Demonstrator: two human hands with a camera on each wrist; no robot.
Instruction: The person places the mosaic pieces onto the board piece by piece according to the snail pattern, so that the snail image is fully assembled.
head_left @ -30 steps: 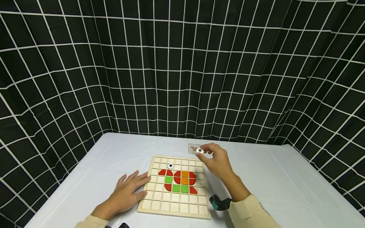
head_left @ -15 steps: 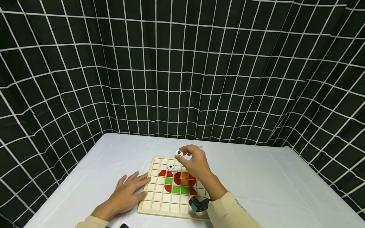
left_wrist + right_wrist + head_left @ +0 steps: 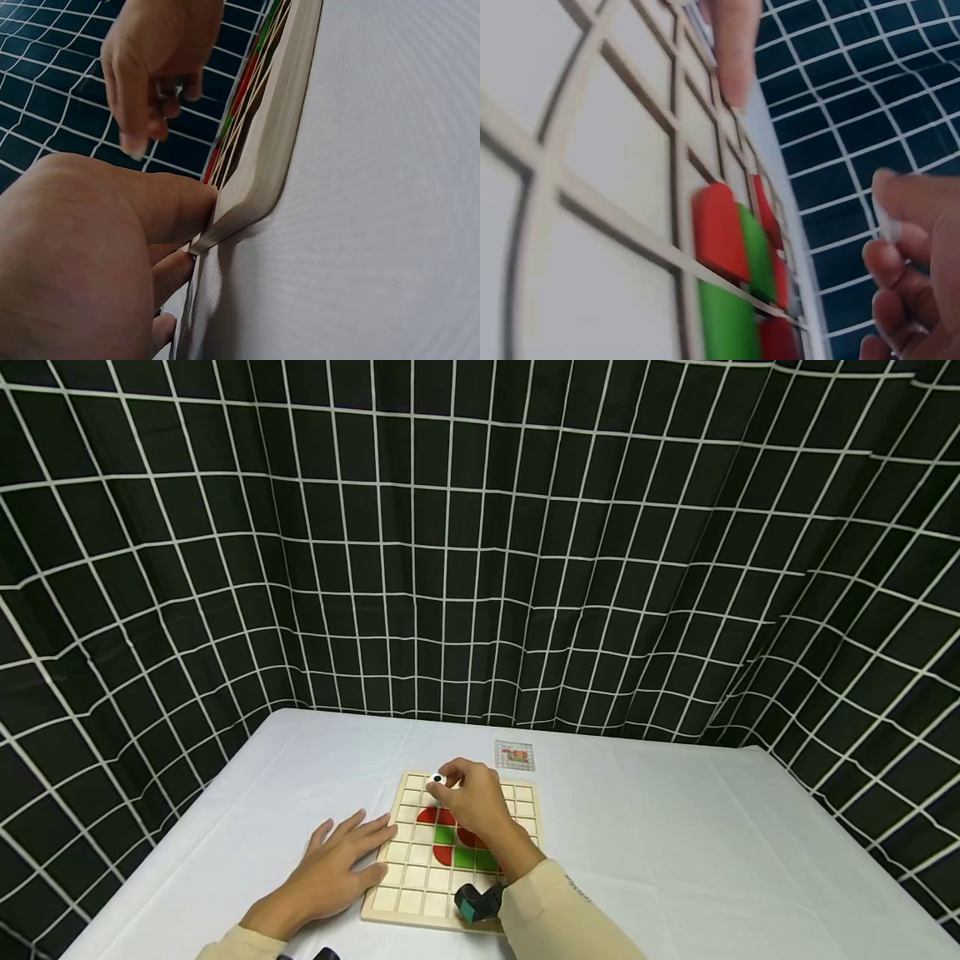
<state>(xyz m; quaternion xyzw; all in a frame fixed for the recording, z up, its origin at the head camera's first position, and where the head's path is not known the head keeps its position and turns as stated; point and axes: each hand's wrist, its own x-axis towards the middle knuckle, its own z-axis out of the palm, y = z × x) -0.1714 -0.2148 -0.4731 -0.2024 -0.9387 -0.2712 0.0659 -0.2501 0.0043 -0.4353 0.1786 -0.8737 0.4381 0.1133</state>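
Observation:
A wooden grid board (image 3: pixel 411 877) lies on the table, with red pieces (image 3: pixel 444 855), green pieces (image 3: pixel 444 835) and orange ones set in its cells. My right hand (image 3: pixel 477 797) pinches a small white disc (image 3: pixel 437 778) with a black dot between thumb and fingers, over the upper left cells. In the right wrist view, the disc (image 3: pixel 889 225) appears edge-on, apart from the board. My left hand (image 3: pixel 335 866) rests along the board's left edge, fingers extended; the left wrist view has its thumb against the wooden rim (image 3: pixel 262 172). My right hand and forearm hide the board's right-hand pieces.
Behind the board lies a small clear card (image 3: pixel 514 756) printed with a coloured pattern on a grid. A white cloth covers the table (image 3: pixel 675 843). Black curtains (image 3: pixel 465 568) with white grid lines stand behind and at both sides.
My right hand has carried the white disc leftward from beside the card to over the board's upper left, covering a similar disc seen there earlier. My left hand has stayed put.

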